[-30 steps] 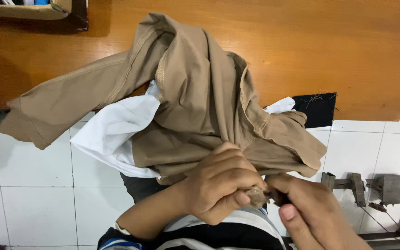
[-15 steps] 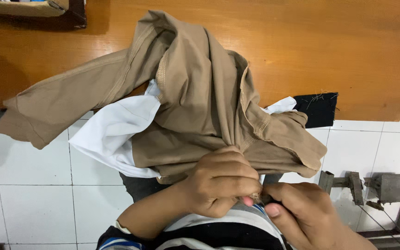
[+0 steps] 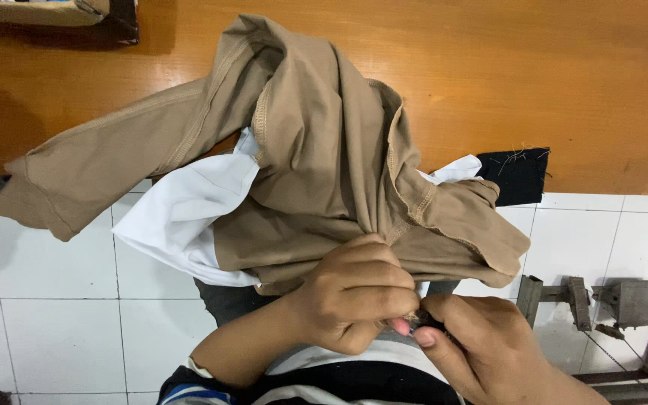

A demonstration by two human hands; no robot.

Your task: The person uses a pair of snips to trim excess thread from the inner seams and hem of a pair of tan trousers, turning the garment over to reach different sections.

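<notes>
A tan long-sleeved garment (image 3: 316,150) lies bunched over the front edge of an orange wooden table (image 3: 549,82), one sleeve trailing left. A white cloth (image 3: 189,210) shows under it. My left hand (image 3: 354,296) is closed on a pinch of the tan fabric at its lower edge. My right hand (image 3: 481,352) meets it fingertip to fingertip and pinches a small dark object between thumb and finger; what that object is cannot be told.
A black cloth patch (image 3: 519,174) hangs at the table's front edge on the right. A grey metal frame (image 3: 624,300) stands low on the right over white floor tiles (image 3: 46,300). A wooden box corner (image 3: 39,11) sits at the far left of the table.
My right hand has slid slightly right and down, while the left hand has kept its grip on the fabric. The garment has barely shifted.
</notes>
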